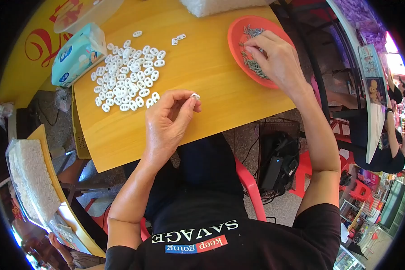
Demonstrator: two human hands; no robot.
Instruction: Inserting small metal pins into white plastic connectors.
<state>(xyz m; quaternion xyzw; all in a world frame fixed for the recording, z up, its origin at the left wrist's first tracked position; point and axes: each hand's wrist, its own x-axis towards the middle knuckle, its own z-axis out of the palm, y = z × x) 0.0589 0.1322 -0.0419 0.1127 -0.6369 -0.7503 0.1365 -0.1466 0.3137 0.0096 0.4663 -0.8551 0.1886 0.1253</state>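
Between the thumb and fingertips of my left hand [167,118] is a small white plastic piece [195,96], mostly hidden by the fingers. My right hand [276,58] reaches over a round red-orange bowl [235,35], its thumb and forefinger drawn together among small metal screws [255,68]. Whether those fingertips hold a screw is too small to tell. Beside my left hand spreads a loose heap of white oval plastic pieces with two holes each [126,76]. A few similar pieces [175,41] lie apart, farther back on the table.
A yellow wooden table [211,58] bears everything here. At its left edge stands a light-blue tissue pack [78,56]; a white bag [225,5] sits at the back. Below the right side is a black mesh basket [279,153]. A tray of white pieces [33,175] is at lower left.
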